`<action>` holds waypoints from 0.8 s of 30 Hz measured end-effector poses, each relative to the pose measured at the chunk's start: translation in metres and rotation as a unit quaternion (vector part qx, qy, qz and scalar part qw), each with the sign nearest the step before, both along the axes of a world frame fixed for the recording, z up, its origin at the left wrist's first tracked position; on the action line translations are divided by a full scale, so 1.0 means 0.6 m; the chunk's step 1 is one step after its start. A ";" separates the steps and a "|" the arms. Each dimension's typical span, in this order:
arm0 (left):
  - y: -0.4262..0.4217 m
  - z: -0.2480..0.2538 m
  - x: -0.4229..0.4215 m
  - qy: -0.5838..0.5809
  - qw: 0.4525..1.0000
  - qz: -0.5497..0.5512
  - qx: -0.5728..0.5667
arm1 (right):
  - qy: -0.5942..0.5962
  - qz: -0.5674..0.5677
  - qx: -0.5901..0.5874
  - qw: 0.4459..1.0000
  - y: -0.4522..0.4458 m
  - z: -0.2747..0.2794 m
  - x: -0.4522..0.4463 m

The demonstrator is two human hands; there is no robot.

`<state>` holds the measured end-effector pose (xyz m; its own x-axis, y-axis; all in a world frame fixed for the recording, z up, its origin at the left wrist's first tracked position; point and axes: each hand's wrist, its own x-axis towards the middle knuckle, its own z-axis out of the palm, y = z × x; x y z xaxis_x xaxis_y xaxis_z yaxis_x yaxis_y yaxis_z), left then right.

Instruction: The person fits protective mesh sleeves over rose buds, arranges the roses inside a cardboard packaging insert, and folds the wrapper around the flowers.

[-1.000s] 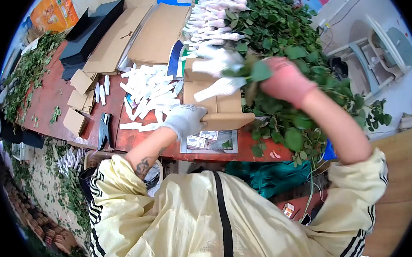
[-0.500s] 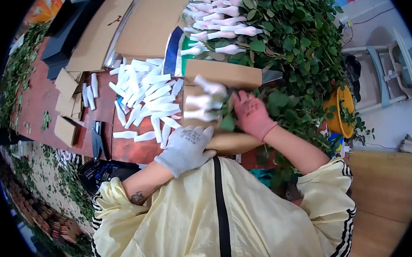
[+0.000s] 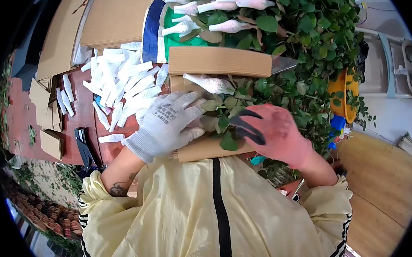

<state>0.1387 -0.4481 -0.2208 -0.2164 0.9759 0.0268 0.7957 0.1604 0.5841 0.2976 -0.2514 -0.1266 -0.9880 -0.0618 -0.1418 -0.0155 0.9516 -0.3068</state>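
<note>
We have our left hand (image 3: pixel 166 119) palm down, its gloved fingers loosely spread over the open cardboard wrap, closed on nothing that we can see; the flat palm probably steadies what lies beneath it. Our right hand (image 3: pixel 276 132) is half curled over the leafy stems (image 3: pixel 224 123), its dark fingertips a little parted; we cannot tell whether it pinches a leaf or only presses the foliage inward. The stems lie between the cardboard's raised far flap (image 3: pixel 219 61) and its curved near flap (image 3: pixel 211 148), which likely stop them spilling either way. One netted bud (image 3: pixel 213 85) shows inside the wrap, its narrow end pointing left, its leaves trailing right, so the heads sit apart from the bulk of the greenery. Beyond the far flap, more netted buds (image 3: pixel 218 6) lie the same way round, which makes their heads easy for us to reach. The white net sleeves (image 3: pixel 131 83) are heaped just left of the wrap, and the stapler (image 3: pixel 86 146) rests on the red table (image 3: pixel 24 133), within our left hand's reach.
</note>
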 end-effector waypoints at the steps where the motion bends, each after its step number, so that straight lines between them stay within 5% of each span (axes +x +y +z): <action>1: -0.002 -0.005 -0.003 0.013 1.000 0.002 0.011 | -0.001 -0.002 -0.005 1.000 0.000 -0.024 0.005; 5: -0.011 -0.014 -0.009 0.009 0.998 -0.032 0.060 | -0.088 0.044 -0.028 0.995 0.007 -0.105 0.017; 10: -0.008 -0.003 -0.003 -0.007 0.997 -0.012 0.072 | 0.034 0.116 -0.015 0.993 0.016 -0.107 0.030; 16: -0.009 0.008 0.002 -0.077 0.996 -0.008 0.034 | 0.014 -0.008 -0.012 1.000 0.015 -0.079 -0.023; 19: -0.020 0.000 0.007 -0.114 0.993 0.026 0.017 | 0.026 0.022 0.086 0.996 -0.014 -0.115 -0.024; 24: -0.031 0.000 0.011 -0.127 0.991 0.031 0.026 | 0.019 0.062 0.067 0.996 0.005 -0.146 -0.024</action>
